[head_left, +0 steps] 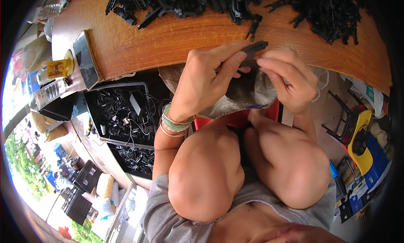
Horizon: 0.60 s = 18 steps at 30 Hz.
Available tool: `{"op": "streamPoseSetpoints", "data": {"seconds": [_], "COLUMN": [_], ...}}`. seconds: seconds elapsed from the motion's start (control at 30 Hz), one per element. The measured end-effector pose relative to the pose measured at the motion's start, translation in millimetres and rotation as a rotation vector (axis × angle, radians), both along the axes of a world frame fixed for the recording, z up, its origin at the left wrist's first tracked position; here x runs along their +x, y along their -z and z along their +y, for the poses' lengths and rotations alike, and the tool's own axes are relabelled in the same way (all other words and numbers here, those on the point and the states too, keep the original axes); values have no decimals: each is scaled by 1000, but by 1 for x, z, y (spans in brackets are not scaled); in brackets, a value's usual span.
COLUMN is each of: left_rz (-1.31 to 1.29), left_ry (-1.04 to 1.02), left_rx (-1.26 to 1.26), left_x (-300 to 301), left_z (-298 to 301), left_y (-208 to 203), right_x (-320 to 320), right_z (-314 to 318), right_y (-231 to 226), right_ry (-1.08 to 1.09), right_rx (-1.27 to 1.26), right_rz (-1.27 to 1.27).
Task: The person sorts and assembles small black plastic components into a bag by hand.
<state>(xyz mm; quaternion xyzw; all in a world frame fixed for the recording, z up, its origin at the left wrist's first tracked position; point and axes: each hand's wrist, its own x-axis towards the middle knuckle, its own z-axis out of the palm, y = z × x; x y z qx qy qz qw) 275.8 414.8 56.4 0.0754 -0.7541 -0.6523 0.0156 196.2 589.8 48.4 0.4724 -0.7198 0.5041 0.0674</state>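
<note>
Black part [257,46]: likely light, stiff; best held mid-length. Left hand [206,77]: pinching it. Right hand [291,77]: curled, grip unclear

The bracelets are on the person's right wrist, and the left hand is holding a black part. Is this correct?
Not fully: the head view shows the bracelets on the left wrist, not the right. The left hand is indeed holding a black part.

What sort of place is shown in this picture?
Probably a small workshop: black parts are heaped on a wooden table, black trays hold many small pieces, and the left hand grips a dark piece.
</note>
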Motion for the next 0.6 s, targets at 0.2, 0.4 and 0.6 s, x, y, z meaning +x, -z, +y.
{"op": "streamPoseSetpoints", "data": {"seconds": [0.2,0.4,0.6], "left_rz": [200,282,352], "left_ry": [89,84,133], "left_rx": [-262,-310,-352], "left_x": [4,2,4], "left_z": [-1,-1,2], "left_y": [1,1,1], "right_x": [2,-1,3], "right_z": [0,-1,1], "right_y": [-1,-14,-9], "right_ry": [51,109,-17], "right_rx": [-27,87,67], "right_rz": [-66,-31,-197]}}
